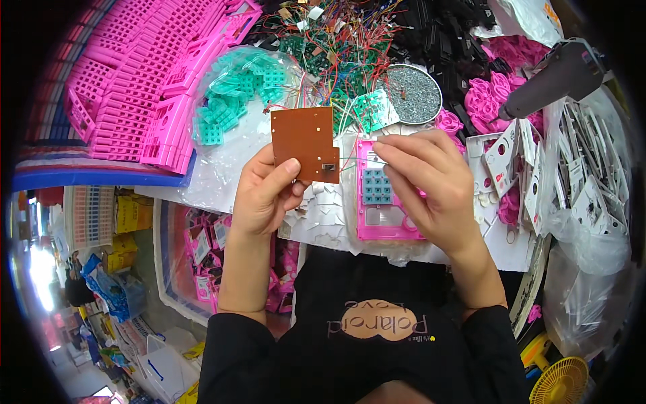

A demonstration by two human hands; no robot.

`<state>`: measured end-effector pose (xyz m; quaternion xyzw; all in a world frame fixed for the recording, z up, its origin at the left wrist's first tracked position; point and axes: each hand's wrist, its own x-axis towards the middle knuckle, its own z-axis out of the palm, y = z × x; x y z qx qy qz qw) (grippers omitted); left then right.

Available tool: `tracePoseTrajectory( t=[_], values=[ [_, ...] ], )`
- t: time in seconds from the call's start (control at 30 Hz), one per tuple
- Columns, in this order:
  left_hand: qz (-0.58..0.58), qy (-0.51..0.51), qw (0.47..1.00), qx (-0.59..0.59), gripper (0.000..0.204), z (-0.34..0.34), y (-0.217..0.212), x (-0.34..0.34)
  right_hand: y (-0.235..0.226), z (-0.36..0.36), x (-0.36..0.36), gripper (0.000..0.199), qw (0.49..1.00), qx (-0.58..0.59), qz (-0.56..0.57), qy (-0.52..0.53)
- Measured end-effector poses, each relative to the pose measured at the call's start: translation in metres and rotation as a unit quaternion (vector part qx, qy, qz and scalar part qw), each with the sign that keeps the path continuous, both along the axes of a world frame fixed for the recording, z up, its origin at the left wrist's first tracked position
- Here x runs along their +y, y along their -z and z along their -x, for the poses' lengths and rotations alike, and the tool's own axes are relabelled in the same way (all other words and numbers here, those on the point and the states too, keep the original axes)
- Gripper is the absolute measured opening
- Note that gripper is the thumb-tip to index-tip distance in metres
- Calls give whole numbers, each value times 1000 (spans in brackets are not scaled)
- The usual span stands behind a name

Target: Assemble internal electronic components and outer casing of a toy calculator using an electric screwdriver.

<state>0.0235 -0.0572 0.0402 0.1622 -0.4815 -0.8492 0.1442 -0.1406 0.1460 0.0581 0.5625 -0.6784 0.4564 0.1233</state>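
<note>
1. Head view: held a brown circuit board (304, 143) in the left hand (268, 194), thumb pressed on its lower face, fingers curled behind; gripped firmly, not spread.
2. Stood upright above the white table (323, 222), flat copper-brown face turned toward the camera, long axis running roughly up and down, top edge tipped slightly toward the far clutter. Carried a small grey switch (329, 167) at its lower right corner, with a notch cut from its right side.
3. Pinched thin wires (350, 160) in the right hand (431, 188), forefinger and thumb narrowly closed near the top of a pink plastic case (383, 202); wires stretched between board and case.
4. Lay flat on the table, the pink case, long axis pointing away from the person, a blue-grey keypad (377, 186) seated in its middle, partly covered by the right hand.
5. Beyond: a bag of teal keypads (235, 94), stacks of pink casings (148, 81) at far left, a tangle of green boards and coloured wires (330, 47), a round tray of small grey screws (410, 93).
6. At right: a grey power screwdriver (558, 74), white plastic panels (579, 175), pink round parts (488, 97).
7. At the lower right corner: a small yellow fan (558, 380).
</note>
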Motion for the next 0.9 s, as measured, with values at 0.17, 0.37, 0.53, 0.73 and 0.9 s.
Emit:
tracePoseTrajectory(
  t=[0.17, 0.37, 0.53, 0.73, 0.9],
  values=[
    [21, 18, 999, 42, 29, -5, 7, 4, -12, 7, -9, 14, 995, -66, 43, -69],
    [14, -10, 977, 212, 38, 11, -4, 28, -8, 11, -32, 23, 721, -602, -203, -277],
    [81, 34, 974, 209, 34, 2, 1, 17, -3, 9, -37, 29, 672, -641, -223, -297],
    [192, 31, 975, 109, 35, 0, -4, 38, -15, 11, -9, 32, 810, -522, -98, -248],
    [180, -48, 972, 144, 34, 6, 2, 57, 0, -17, 10, 34, 751, -650, -41, -111]
  ],
)
